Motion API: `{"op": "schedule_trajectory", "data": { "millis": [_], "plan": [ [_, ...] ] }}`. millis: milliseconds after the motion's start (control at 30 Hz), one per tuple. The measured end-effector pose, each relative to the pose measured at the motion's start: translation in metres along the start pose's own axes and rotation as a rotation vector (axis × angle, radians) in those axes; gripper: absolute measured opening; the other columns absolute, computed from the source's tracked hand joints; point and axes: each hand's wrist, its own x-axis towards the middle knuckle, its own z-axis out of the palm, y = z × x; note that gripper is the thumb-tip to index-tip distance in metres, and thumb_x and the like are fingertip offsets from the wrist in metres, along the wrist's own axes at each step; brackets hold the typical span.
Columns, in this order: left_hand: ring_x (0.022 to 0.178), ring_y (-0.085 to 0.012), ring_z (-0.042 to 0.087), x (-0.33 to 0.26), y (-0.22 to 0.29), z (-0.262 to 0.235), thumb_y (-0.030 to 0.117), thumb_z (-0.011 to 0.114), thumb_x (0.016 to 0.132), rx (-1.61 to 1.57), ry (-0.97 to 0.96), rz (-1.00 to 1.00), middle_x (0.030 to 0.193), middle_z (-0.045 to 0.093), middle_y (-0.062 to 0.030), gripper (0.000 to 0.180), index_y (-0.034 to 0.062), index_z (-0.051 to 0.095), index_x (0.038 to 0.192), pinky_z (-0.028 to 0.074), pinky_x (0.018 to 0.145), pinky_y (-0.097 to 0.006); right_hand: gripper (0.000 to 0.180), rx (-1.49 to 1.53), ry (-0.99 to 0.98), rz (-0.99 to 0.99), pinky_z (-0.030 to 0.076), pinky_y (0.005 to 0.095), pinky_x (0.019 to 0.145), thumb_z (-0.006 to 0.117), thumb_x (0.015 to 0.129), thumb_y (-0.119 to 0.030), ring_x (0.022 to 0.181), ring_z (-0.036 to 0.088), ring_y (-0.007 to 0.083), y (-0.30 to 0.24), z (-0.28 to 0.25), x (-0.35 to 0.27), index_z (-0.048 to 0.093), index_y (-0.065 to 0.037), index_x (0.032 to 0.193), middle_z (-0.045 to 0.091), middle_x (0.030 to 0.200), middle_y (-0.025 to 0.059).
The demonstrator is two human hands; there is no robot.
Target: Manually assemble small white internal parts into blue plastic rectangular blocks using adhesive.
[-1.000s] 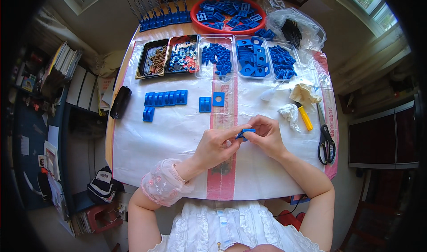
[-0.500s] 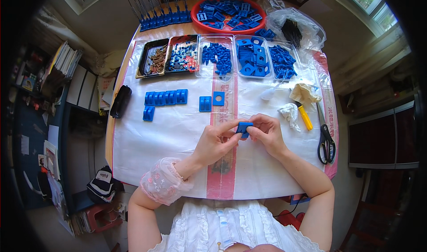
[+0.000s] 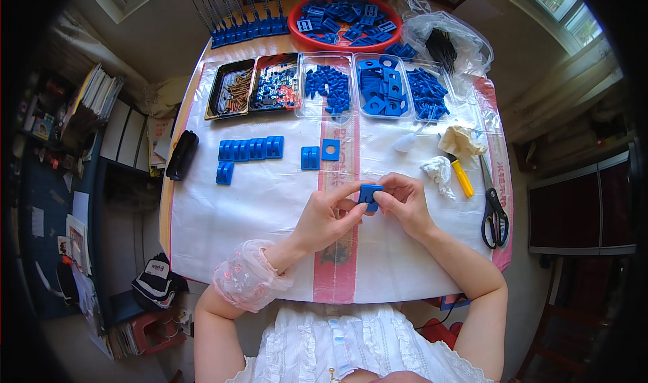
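Table (image 3: 202,248): carried a white plastic sheet with a red stripe running down its middle; every place below is told from that stripe.
Red bowl (image 3: 297,28): stood at the far end above the stripe, heaped with blue plastic parts.
Row of trays (image 3: 217,89): lay just nearer than the bowl, across the stripe; the two dark trays on the left held brown screws and mixed small parts, the clear ones held blue pieces.
Clear bag (image 3: 466,42): sat far right of the stripe, with dark items inside.
Scissors (image 3: 493,211): lay well right of the stripe, near the sheet's edge.
Row of blue blocks (image 3: 251,148): lay left of the stripe, with one more block just below its left end.
Two blue pieces (image 3: 320,154): lay on the stripe and just left of it.
Left hand (image 3: 327,217): was over the stripe, fingers closed on the small blue piece.
Right hand (image 3: 405,200): was just right of the stripe, fingertips pinching the same piece.
Small blue piece (image 3: 369,194): was held between both hands, above the sheet, just right of the stripe.
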Motion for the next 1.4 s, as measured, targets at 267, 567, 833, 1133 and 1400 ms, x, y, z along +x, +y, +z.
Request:
{"op": "schedule_trajectory", "data": {
  "millis": [267,567,833,1133,1400],
  "plan": [
    [0.083,-0.0178,0.073,0.002,0.002,-0.002,0.001,0.06,0.091,-0.064,0.032,-0.054,0.091,0.074,-0.0122,0.041,0.0029,0.056,0.132,0.057,0.069,-0.025,0.018,0.039,-0.05,-0.015,0.053,0.0228,0.068,0.066,0.089,-0.001,0.08,0.063,0.0085,-0.005,0.005,0.001,0.061,0.002,0.106,0.066,0.094,0.0054],
    [0.084,-0.0171,0.073,0.003,0.003,-0.001,0.0,0.06,0.091,-0.056,0.052,-0.069,0.089,0.074,-0.0124,0.04,0.0042,0.057,0.13,0.056,0.07,-0.025,0.025,0.047,-0.092,-0.077,0.057,0.0272,0.081,0.067,0.087,0.001,0.093,0.065,0.0121,0.008,0.002,0.003,0.057,0.002,0.11,0.065,0.101,0.0074],
    [0.087,-0.018,0.072,0.002,-0.002,-0.003,0.001,0.059,0.092,-0.083,0.036,-0.065,0.092,0.074,-0.0117,0.041,0.0027,0.055,0.132,0.057,0.071,-0.026,0.014,0.026,-0.056,-0.04,0.051,0.0211,0.067,0.065,0.09,-0.001,0.08,0.062,0.0065,0.0,0.005,0.003,0.059,0.001,0.103,0.065,0.091,0.0042],
    [0.086,-0.0174,0.072,0.002,-0.007,-0.001,0.004,0.059,0.094,-0.13,0.014,-0.08,0.099,0.073,-0.0111,0.04,0.0015,0.054,0.134,0.057,0.07,-0.026,0.008,-0.009,-0.03,-0.016,0.043,0.019,0.058,0.063,0.093,-0.006,0.068,0.056,0.0034,0.0,0.002,0.0,0.061,0.0,0.098,0.064,0.083,0.0009],
    [0.088,-0.0186,0.071,0.004,-0.011,-0.003,0.012,0.057,0.099,-0.3,0.025,-0.13,0.106,0.07,-0.0098,0.032,0.0008,0.059,0.128,0.057,0.07,-0.025,0.01,-0.009,-0.069,-0.034,0.053,0.0232,0.076,0.064,0.091,-0.001,0.087,0.063,0.0075,-0.002,0.003,0.0,0.06,0.001,0.099,0.065,0.093,0.0034]
  ]
}}
